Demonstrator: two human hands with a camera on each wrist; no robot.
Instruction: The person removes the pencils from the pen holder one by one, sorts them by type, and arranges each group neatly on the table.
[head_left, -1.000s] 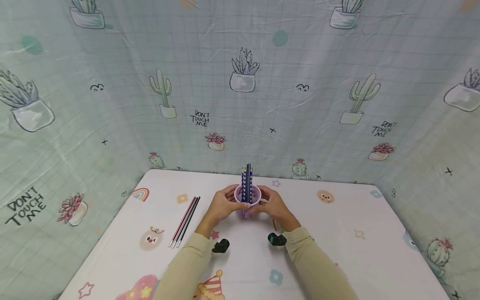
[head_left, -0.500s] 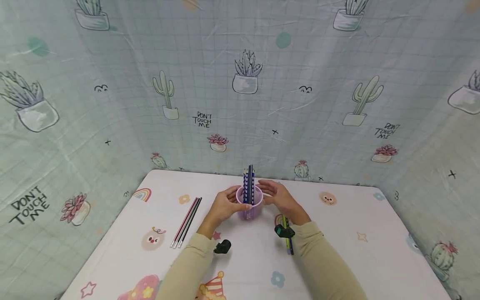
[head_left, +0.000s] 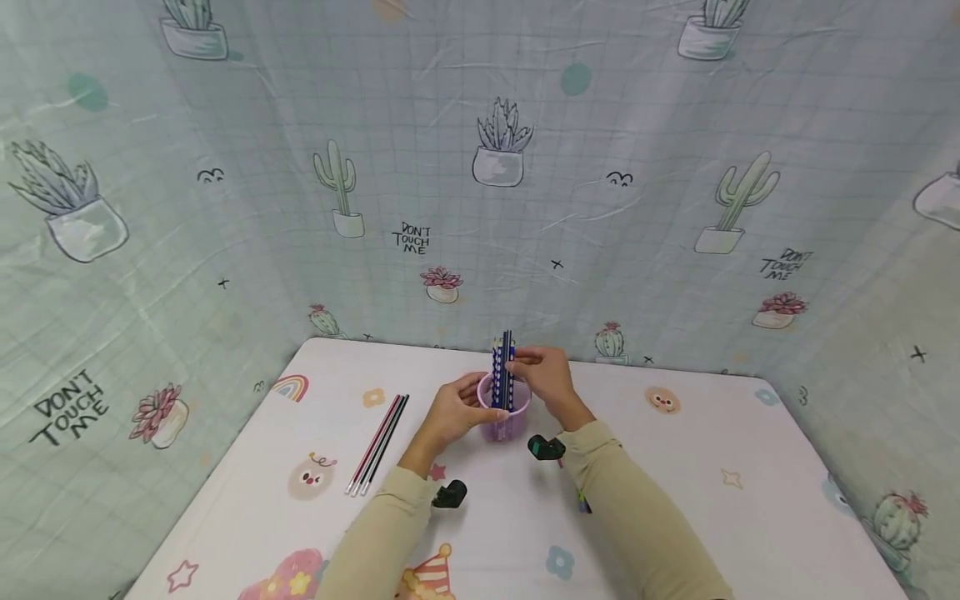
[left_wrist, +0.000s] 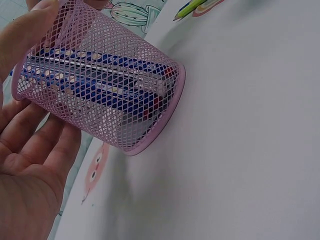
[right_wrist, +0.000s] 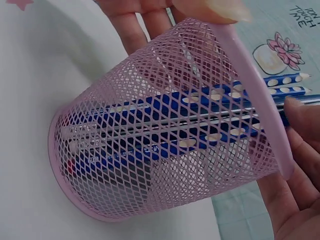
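Note:
A pink-purple mesh pencil cup (head_left: 504, 428) is gripped by my left hand (head_left: 452, 412), thumb at the near rim and fingers round its far side. Inside it stand several pencils (head_left: 498, 379), blue ones with pale dots and dark ones, their tops rising above the rim. My right hand (head_left: 551, 385) is at the cup's right, thumb and fingers pinching the upper part of the pencils. In the right wrist view its thumb (right_wrist: 306, 117) lies against a dark pencil just past the rim. The left wrist view shows the pencils' lower ends through the mesh (left_wrist: 107, 82).
On the left of the white patterned table (head_left: 660, 483) lie several red and black pencils (head_left: 377, 446) side by side. Green and dark pencils (head_left: 583, 502) lie mostly hidden beneath the right forearm. A cactus-print cloth (head_left: 420, 125) rises behind and at the sides.
My right hand has let go of the cup's right side and risen to the upper part of the pencils. My left hand still holds the cup. The view has shifted slightly.

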